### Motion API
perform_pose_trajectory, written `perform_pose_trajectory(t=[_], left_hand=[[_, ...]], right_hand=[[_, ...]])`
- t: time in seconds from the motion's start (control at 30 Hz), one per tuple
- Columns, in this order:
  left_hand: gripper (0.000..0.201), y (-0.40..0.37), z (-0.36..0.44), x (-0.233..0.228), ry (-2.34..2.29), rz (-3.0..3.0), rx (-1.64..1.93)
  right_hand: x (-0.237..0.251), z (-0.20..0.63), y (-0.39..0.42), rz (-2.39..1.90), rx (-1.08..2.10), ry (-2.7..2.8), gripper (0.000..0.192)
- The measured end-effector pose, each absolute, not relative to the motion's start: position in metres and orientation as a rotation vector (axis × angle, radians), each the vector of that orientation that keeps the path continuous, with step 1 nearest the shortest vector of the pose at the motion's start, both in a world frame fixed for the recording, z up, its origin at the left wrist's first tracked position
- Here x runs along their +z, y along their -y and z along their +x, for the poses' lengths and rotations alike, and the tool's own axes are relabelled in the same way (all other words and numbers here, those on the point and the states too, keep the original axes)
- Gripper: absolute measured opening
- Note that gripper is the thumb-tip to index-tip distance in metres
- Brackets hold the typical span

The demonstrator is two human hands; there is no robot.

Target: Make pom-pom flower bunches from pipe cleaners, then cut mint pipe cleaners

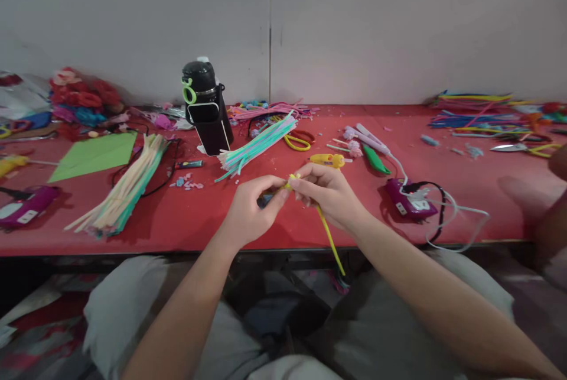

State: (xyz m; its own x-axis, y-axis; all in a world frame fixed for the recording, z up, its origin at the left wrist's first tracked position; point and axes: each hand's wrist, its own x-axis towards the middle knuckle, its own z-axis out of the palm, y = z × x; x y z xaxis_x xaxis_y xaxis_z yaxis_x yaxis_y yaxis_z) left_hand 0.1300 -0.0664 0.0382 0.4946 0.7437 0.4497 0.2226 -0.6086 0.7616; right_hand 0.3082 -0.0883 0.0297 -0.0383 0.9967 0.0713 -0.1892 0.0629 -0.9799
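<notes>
Your knees sit under the bench point(283, 232) edge — left hand point(250, 208) and right hand point(330, 194) both pinch the yellow pipe cleaner point(325, 229) taut above it, tail hanging free toward your lap.

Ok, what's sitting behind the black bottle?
Behind the black bottle only the grey wall shows, with pink pipe cleaners off to its right. The table directly behind it is hidden.

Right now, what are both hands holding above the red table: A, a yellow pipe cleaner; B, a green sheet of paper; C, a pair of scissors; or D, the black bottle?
A: the left hand and right hand both pinch a yellow pipe cleaner, whose end hangs below the table edge.
</notes>
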Motion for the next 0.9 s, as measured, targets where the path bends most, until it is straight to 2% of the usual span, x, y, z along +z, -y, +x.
perform_pose_trajectory(t=[0.33, 0.53, 0.7, 0.9], left_hand=[[0.006, 0.067, 0.129, 0.034, -0.934, 2.428, 1.139], [0.014, 0.063, 0.126, 0.034, -0.967, 2.157, 1.185], [0.014, 0.061, 0.124, 0.034, -0.995, 2.088, 1.219], [0.014, 0.063, 0.126, 0.035, -0.997, 2.112, 1.211]], right_hand=[[0.027, 0.295, 0.091, -1.042, 1.2, 0.992, 0.034], [0.034, 0.317, 0.085, -1.013, 1.229, 1.119, 0.04], [0.038, 0.326, 0.086, -1.019, 1.134, 1.239, 0.032], [0.032, 0.315, 0.087, -1.058, 1.027, 1.282, 0.03]])
